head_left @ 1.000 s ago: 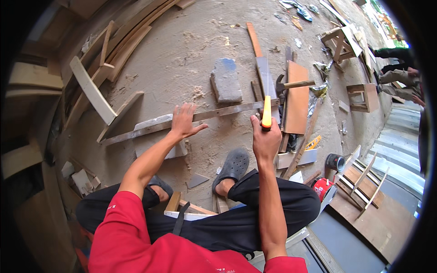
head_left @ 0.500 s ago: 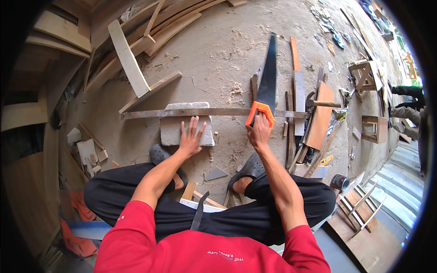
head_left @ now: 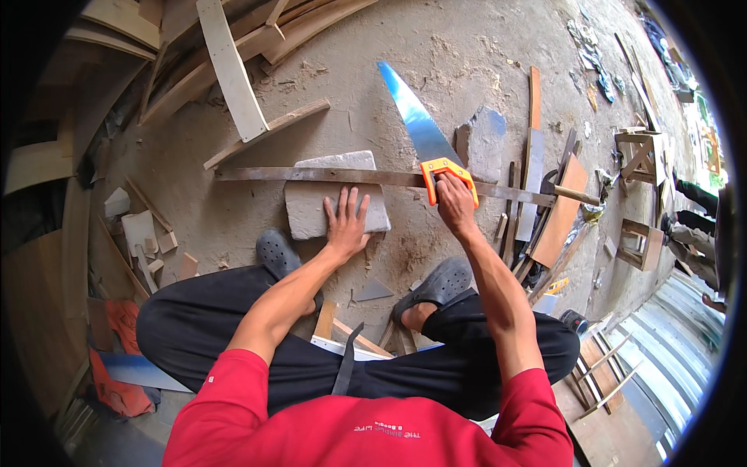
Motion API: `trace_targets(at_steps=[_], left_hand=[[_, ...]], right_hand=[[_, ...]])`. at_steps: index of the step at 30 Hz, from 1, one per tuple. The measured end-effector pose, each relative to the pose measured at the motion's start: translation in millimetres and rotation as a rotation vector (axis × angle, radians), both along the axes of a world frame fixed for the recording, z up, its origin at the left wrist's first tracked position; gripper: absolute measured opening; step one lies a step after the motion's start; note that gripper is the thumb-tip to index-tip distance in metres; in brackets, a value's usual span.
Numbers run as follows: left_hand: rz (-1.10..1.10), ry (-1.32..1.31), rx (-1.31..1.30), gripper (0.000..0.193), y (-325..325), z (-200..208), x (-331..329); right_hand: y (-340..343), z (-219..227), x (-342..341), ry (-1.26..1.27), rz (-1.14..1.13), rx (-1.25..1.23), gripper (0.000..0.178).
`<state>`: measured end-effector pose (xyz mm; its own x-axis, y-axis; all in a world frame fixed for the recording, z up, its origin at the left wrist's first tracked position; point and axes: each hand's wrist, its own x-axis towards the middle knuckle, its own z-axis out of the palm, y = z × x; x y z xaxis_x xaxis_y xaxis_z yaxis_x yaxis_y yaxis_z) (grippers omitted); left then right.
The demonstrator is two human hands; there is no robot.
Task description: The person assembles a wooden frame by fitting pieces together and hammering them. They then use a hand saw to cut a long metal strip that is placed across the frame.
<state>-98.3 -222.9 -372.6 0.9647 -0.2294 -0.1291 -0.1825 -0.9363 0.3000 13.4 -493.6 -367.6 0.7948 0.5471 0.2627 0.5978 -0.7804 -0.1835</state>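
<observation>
My right hand is closed around the orange handle of a handsaw. The blade points away from me and leans to the left, flat side up. Under the saw's handle runs a long thin wooden strip, which lies crosswise over a pale stone block. My left hand rests on that block with fingers spread, just below the strip. To the right of the saw, a second stone block sits beyond the strip.
At right lie a hammer, a brown board and several wood strips. A white board leans at upper left, near a plank. A small stool frame stands at far right, beside another person's legs.
The handsaw's blade has swung from pointing slightly right to pointing left. The second stone block, mostly hidden before, now shows. The view has shifted slightly.
</observation>
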Motion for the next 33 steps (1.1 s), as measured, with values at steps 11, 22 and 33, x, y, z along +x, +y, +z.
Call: trace_targets(at_steps=[11, 22, 33], left_hand=[[0.159, -0.242, -0.010, 0.071, 21.7, 25.3, 35.4], [0.082, -0.062, -0.005, 0.065, 30.3, 12.3, 57.9], [0.220, 0.244, -0.187, 0.032, 26.5, 46.5, 4.0]], right_hand=[[-22.5, 23.7, 57.8, 0.106, 0.281, -0.009, 0.009], [-48.8, 84.7, 28.2, 0.123, -0.079, 0.108, 0.009], [-34.7, 198.6, -48.9, 0.633, -0.667, 0.626, 0.032]])
